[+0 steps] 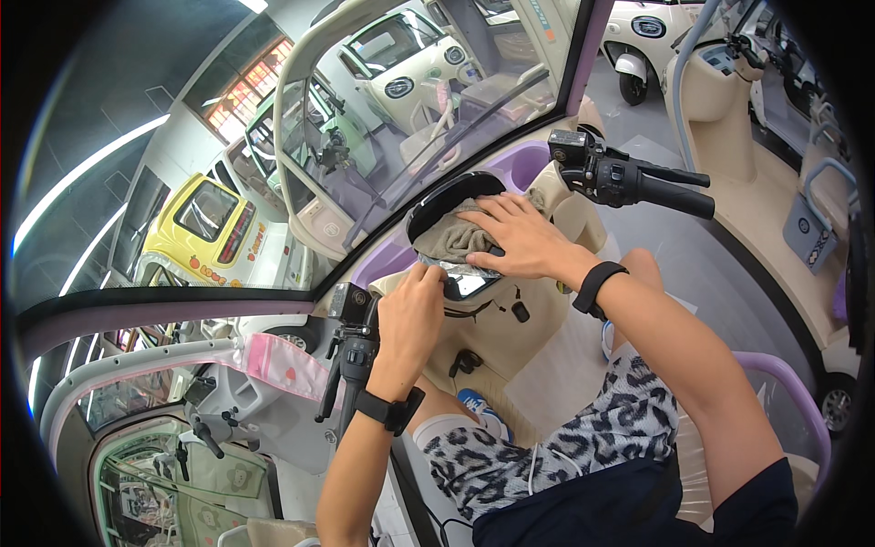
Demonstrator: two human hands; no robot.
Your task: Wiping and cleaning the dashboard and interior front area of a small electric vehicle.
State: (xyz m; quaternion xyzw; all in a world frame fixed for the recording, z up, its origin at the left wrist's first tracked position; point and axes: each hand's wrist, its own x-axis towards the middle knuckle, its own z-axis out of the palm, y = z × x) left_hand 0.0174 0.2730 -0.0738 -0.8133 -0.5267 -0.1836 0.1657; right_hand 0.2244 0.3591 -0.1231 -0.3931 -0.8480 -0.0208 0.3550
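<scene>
A crumpled grey-beige cloth (451, 235) lies over the dark dashboard display (469, 283) between the handlebars of a small cream and purple vehicle. My right hand (515, 239) rests flat on the cloth, fingers spread. Part of the shiny screen shows below it. At the display's lower left edge is my left hand (412, 310), its fingers curled together in a pinch; what lies between the fingertips is hidden. The left handlebar grip (354, 351) stands just left of that hand. Beyond my right hand is the right handlebar grip (670, 190).
A windshield (437, 128) with a purple frame curves in front. A key fob (519, 312) hangs below the display. Other small vehicles stand around, including a yellow one (205, 223) ahead left and a beige one (743, 155) at right. A purple armrest (784, 374) curves beside my right arm.
</scene>
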